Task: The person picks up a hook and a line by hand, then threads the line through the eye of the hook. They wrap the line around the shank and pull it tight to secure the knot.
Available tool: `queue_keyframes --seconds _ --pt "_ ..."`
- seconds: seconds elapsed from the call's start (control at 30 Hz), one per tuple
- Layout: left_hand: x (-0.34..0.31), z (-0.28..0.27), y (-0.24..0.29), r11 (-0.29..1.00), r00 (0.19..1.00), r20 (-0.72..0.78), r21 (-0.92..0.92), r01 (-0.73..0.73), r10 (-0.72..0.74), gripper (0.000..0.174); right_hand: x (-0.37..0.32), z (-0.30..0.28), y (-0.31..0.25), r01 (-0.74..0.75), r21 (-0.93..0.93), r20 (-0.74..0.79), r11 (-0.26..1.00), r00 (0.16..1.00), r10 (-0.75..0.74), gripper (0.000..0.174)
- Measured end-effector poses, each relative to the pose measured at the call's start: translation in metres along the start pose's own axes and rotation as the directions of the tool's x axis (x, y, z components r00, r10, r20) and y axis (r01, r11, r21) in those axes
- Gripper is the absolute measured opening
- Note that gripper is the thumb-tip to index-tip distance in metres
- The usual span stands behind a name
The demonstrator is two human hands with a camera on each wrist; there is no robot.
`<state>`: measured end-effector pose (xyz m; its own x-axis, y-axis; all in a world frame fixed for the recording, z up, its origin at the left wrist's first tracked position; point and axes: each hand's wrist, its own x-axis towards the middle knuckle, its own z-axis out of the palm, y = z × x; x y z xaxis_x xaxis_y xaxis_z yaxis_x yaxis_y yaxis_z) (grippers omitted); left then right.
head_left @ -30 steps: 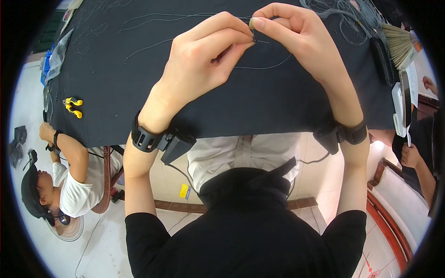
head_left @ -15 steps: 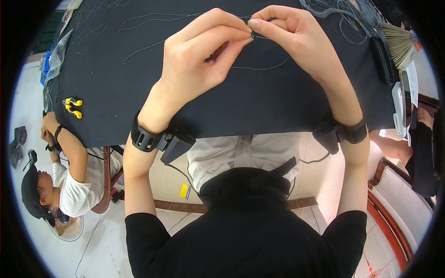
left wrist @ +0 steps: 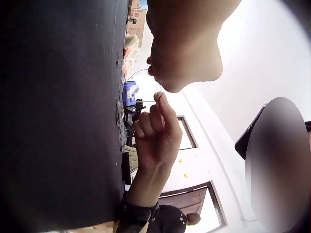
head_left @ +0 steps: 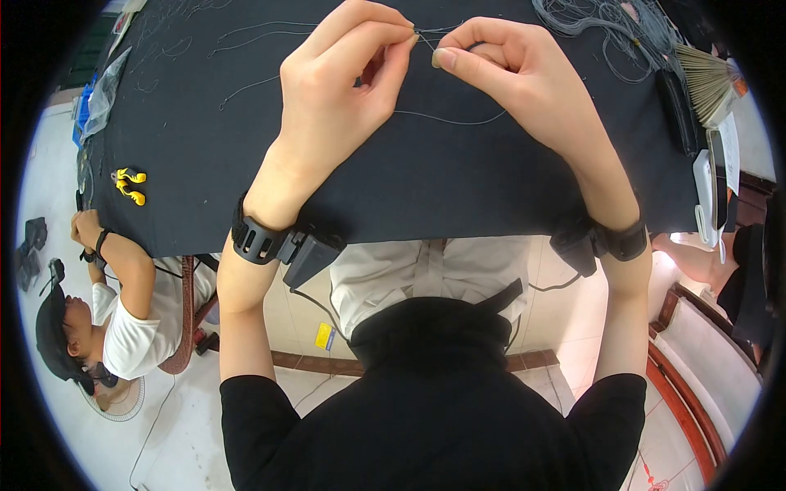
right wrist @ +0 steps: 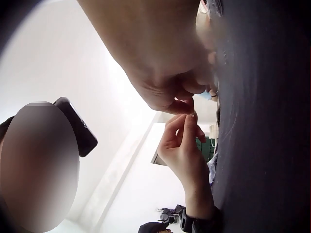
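Observation:
Over the far part of the dark cloth, my left hand (head_left: pixel 340 86) pinches a thin grey cord (head_left: pixel 425 41) between thumb and fingertips. A short way to its right, my right hand (head_left: pixel 524 82) has its thumb pressed to its curled index finger on the same cord, which crosses the small gap between the hands. Its other fingers are folded in. In the left wrist view the right hand (left wrist: pixel 158 131) shows thumb and index pinched together. The fingertips of the left hand (right wrist: pixel 187 141) show in the right wrist view. More grey cords with small looped ends (head_left: pixel 214 54) lie left of the hands.
A tangle of grey cord (head_left: pixel 602 33) lies at the upper right, beside a fanned bundle of pale strips (head_left: pixel 706 86) and a black case (head_left: pixel 675 110). A phone (head_left: pixel 718 180) is at the right edge. Yellow-handled pliers (head_left: pixel 131 186) lie left. Another person (head_left: pixel 135 327) sits at left.
My left hand has moved up and to the left, away from the right hand, so a gap with cord across it now shows. The right hand has shifted slightly left and down.

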<state>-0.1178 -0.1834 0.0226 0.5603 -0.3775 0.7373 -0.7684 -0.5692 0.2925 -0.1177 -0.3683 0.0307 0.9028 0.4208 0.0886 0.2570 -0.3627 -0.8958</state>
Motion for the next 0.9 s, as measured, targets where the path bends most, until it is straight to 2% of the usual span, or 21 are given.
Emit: queue_keyframes --seconds 0.5,0.6,0.73,0.9 --pt "0.000 0.001 0.004 0.996 0.994 0.070 0.011 -0.083 0.082 0.012 0.001 0.002 0.004 0.187 -0.024 0.007 0.982 0.982 -0.187 0.015" --pt "0.002 0.001 0.004 0.996 0.994 0.071 0.002 -0.086 0.085 0.011 0.003 -0.007 -0.008 -0.039 0.321 0.108 0.946 0.994 0.005 0.014" --pt "0.003 0.002 0.006 0.992 0.989 0.077 -0.031 -0.120 0.122 0.012 0.006 -0.008 -0.006 -0.138 0.462 0.029 0.876 0.990 0.141 0.015" --pt "0.002 0.001 0.006 0.993 0.989 0.087 -0.023 -0.115 0.116 0.012 0.007 -0.012 0.000 -0.205 0.536 0.096 0.819 0.979 0.182 0.017"
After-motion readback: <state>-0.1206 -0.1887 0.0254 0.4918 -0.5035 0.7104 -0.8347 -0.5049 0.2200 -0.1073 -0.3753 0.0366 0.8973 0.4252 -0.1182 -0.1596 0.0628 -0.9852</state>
